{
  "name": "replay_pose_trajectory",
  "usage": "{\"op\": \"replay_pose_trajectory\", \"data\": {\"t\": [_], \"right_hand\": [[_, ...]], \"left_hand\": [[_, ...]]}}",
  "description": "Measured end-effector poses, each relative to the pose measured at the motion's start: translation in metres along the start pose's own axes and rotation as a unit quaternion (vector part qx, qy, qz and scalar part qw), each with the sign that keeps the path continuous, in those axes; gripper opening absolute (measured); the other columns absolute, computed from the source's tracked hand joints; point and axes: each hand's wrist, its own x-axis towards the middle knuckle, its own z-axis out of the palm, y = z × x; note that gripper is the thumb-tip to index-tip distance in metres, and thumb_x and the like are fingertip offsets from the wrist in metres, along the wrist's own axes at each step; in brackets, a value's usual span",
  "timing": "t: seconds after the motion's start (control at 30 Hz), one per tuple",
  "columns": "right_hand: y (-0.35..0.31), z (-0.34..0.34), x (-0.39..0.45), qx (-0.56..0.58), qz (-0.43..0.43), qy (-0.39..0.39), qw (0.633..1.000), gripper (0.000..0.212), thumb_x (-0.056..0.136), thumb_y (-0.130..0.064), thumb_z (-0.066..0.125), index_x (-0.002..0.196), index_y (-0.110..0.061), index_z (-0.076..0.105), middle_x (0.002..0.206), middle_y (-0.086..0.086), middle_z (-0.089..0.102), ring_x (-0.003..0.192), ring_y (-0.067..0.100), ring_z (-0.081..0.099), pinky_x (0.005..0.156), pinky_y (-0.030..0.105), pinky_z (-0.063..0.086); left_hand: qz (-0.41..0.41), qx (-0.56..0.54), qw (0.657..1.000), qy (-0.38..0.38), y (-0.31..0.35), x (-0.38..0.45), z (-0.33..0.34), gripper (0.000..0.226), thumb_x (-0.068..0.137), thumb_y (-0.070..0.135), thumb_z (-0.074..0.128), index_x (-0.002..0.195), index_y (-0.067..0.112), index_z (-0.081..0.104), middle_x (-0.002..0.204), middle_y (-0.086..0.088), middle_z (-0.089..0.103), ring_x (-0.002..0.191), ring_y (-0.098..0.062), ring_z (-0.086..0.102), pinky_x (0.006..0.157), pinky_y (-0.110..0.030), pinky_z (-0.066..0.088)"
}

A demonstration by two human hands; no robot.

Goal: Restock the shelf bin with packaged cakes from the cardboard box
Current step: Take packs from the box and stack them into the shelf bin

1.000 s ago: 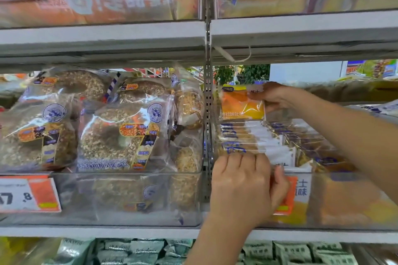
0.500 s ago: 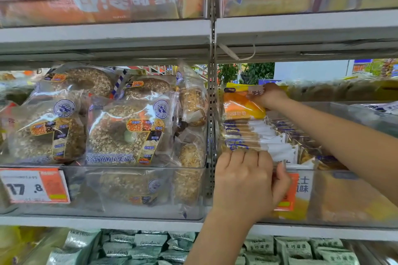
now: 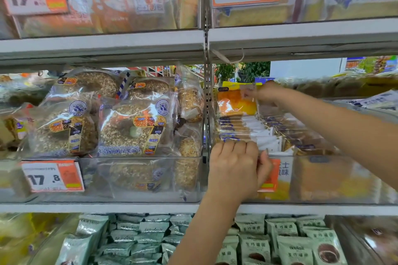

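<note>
A clear plastic shelf bin (image 3: 323, 178) on the middle shelf holds a row of packaged cakes (image 3: 243, 129) in orange, white and blue wrappers. My right hand (image 3: 266, 92) reaches deep into the bin and pinches the top edge of the rearmost orange cake package (image 3: 234, 103), which stands upright. My left hand (image 3: 234, 168) curls over the bin's front wall and grips the front of the cake row, partly covering the orange price label (image 3: 271, 176). The cardboard box is out of view.
To the left, a neighbouring bin (image 3: 129, 178) is filled with ring-shaped seeded breads (image 3: 131, 129). A perforated metal upright (image 3: 207, 101) separates the two bins. The upper shelf (image 3: 301, 36) hangs low above them. Green snack packets (image 3: 269, 241) fill the shelf below.
My right hand has drawn slightly back with the orange package still held upright. My left hand stays on the bin's front. The view has shifted a little.
</note>
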Motion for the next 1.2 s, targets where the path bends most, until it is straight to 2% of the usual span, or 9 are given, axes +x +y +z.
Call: {"op": "replay_pose_trajectory", "data": {"t": [0.1,0.2,0.37,0.5,0.6,0.7,0.8,1.03,1.2], "right_hand": [[0.008,-0.023,-0.047,0.031,-0.029,-0.01,0.999,0.081,0.085,-0.063,0.051,0.136,-0.002,0.039,0.139,0.021,0.044,0.125,0.036,0.045,0.099,0.046,0.044],[0.017,-0.04,-0.112,0.061,-0.11,0.029,0.992,0.048,0.086,-0.055,0.055,0.107,-0.012,0.053,0.094,0.008,0.054,0.095,0.021,0.051,0.068,0.028,0.04],[0.04,-0.043,-0.233,0.079,-0.25,0.118,0.958,0.025,0.09,-0.034,0.06,0.102,-0.012,0.059,0.096,-0.001,0.06,0.087,0.014,0.056,0.076,0.026,0.044],[0.09,-0.002,-0.311,0.105,-0.274,0.113,0.949,0.012,0.092,-0.025,0.059,0.085,-0.014,0.059,0.08,-0.004,0.061,0.073,0.008,0.053,0.066,0.02,0.042],[0.145,0.05,-0.366,0.084,-0.241,0.054,0.965,0.018,0.091,-0.028,0.058,0.08,-0.014,0.057,0.069,-0.004,0.058,0.065,0.012,0.052,0.06,0.02,0.04],[0.206,0.115,-0.41,0.046,-0.158,-0.07,0.984,0.013,0.091,-0.03,0.059,0.081,-0.023,0.054,0.068,-0.006,0.057,0.063,0.011,0.053,0.063,0.03,0.043],[0.262,0.175,-0.446,-0.021,-0.085,-0.197,0.976,0.013,0.09,-0.036,0.06,0.082,-0.029,0.053,0.068,-0.012,0.054,0.065,0.004,0.051,0.064,0.031,0.046],[0.333,0.298,-0.508,-0.118,0.059,-0.545,0.828,0.046,0.087,-0.029,0.065,0.128,-0.016,0.049,0.125,0.007,0.056,0.111,0.026,0.055,0.092,0.036,0.048],[0.315,0.365,-0.537,-0.014,0.18,-0.585,0.791,0.062,0.082,-0.032,0.07,0.134,-0.016,0.042,0.122,0.004,0.055,0.096,0.018,0.06,0.068,0.024,0.048]], "left_hand": [[-0.008,-0.017,0.998,-0.062,-0.001,0.004,-0.008,0.035,0.085,0.03,0.044,0.057,0.016,0.059,0.051,0.001,0.055,0.049,-0.02,0.051,0.054,-0.028,0.037],[0.006,-0.027,0.99,-0.136,-0.002,0.007,-0.015,0.035,0.088,0.03,0.042,0.069,0.015,0.066,0.061,-0.001,0.064,0.057,-0.021,0.06,0.058,-0.028,0.042],[0.036,-0.013,0.985,-0.169,0.006,-0.012,-0.04,0.044,0.098,0.031,0.035,0.126,0.005,0.058,0.131,-0.015,0.058,0.127,-0.031,0.049,0.11,-0.047,0.029],[0.073,-0.138,0.98,-0.121,0.042,-0.097,-0.094,0.033,0.095,0.021,0.038,0.119,0.008,0.056,0.123,-0.014,0.06,0.115,-0.029,0.049,0.102,-0.044,0.032],[0.079,-0.177,0.955,-0.225,0.07,-0.178,-0.125,0.023,0.089,0.019,0.042,0.104,0.008,0.058,0.106,-0.012,0.063,0.097,-0.029,0.054,0.087,-0.04,0.038],[0.063,-0.222,0.868,-0.439,0.093,-0.252,-0.151,0.029,0.081,0.019,0.043,0.103,0.008,0.057,0.1,-0.011,0.062,0.092,-0.031,0.058,0.079,-0.038,0.04],[0.007,-0.209,0.71,-0.672,0.104,-0.321,-0.173,0.035,0.092,0.019,0.042,0.127,0.012,0.046,0.124,-0.008,0.052,0.117,-0.028,0.049,0.091,-0.038,0.04],[-0.186,-0.15,0.418,-0.876,0.092,-0.46,-0.237,0.055,0.096,0.015,0.036,0.147,0.018,0.017,0.154,-0.011,0.013,0.124,-0.039,0.039,0.103,-0.044,0.037],[-0.403,-0.153,0.512,-0.743,0.085,-0.465,-0.234,0.05,0.092,0.001,0.038,0.138,0.019,0.038,0.146,-0.008,0.034,0.124,-0.031,0.045,0.102,-0.042,0.041]]}}
